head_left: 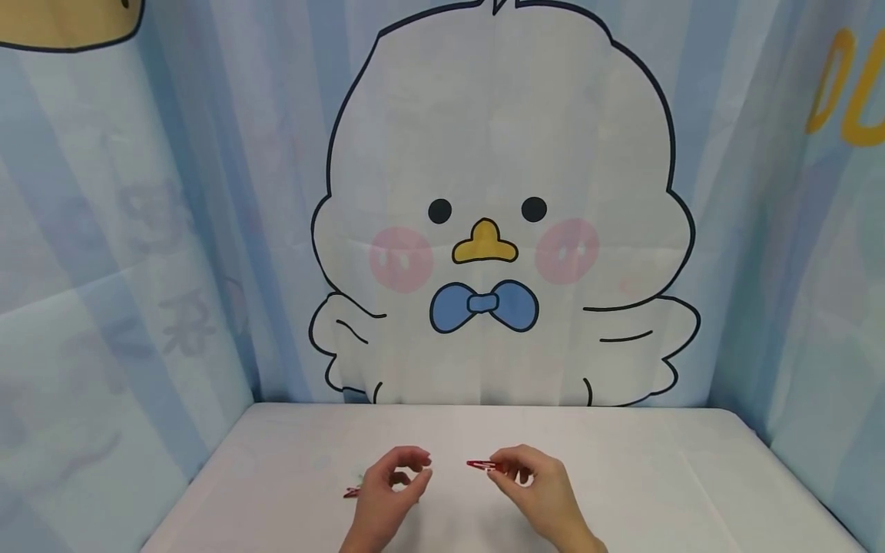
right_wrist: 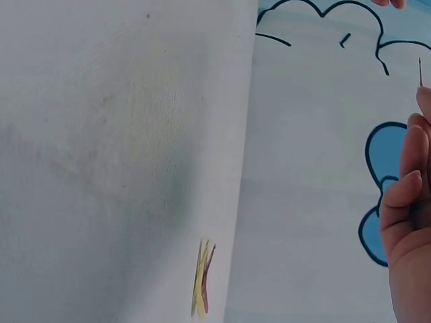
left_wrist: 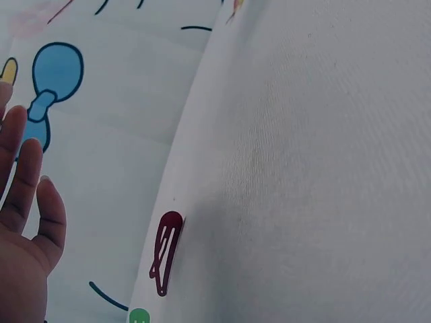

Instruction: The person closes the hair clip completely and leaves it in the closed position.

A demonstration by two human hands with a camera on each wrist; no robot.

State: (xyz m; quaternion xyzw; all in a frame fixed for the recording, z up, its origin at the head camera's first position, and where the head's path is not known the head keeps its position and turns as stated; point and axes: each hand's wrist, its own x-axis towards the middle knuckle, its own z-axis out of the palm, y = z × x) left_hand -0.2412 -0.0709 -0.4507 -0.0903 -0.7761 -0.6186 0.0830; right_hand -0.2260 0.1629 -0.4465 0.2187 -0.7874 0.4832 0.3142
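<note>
My right hand (head_left: 542, 491) pinches a red snap hair clip (head_left: 478, 465) between thumb and fingertips, its free end pointing toward the left hand. That clip (right_wrist: 421, 73) appears edge-on as a thin line in the right wrist view. Across a gap, my left hand (head_left: 390, 495) is held with loosely bent fingers and nothing between them. A second red hair clip (head_left: 351, 492) lies on the table beside the left hand, partly hidden by it. In the left wrist view this dark red clip (left_wrist: 168, 249) lies alone, with a small green piece (left_wrist: 139, 315) near it.
Both hands are above a white table (head_left: 643, 476). Slim yellow and dark red pieces (right_wrist: 202, 279) lie on it in the right wrist view; their kind is unclear. A curtain with a printed cartoon bird (head_left: 498, 138) stands behind, and striped curtains flank the sides.
</note>
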